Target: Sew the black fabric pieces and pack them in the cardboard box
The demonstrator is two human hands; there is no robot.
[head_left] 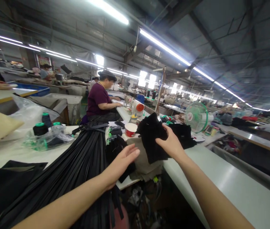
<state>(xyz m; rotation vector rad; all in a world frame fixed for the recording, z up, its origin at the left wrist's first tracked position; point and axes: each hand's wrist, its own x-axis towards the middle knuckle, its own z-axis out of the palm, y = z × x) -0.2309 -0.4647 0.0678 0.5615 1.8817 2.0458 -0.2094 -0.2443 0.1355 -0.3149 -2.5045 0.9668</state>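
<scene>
My right hand (172,141) grips the edge of a black fabric piece (150,140), thumb on the near face and fingers behind it. The piece hangs upright over a grey-brown cloth (143,162) at the table's edge. Lower and to the left, my left hand (122,162) is open, its fingers stretched toward the fabric with nothing in them. Beneath and beside it lies more black fabric (117,148), partly hidden by the hand. A thick bundle of long black strips (82,159) runs past my left forearm and drapes over the table edge.
A red-and-white bowl (131,129) stands behind the fabric. Thread spools in plastic (56,138) lie left, and a green fan (195,117) stands right. Across the table a person in purple (99,100) sits by a sewing machine (135,106). A dark gap separates the tabletops.
</scene>
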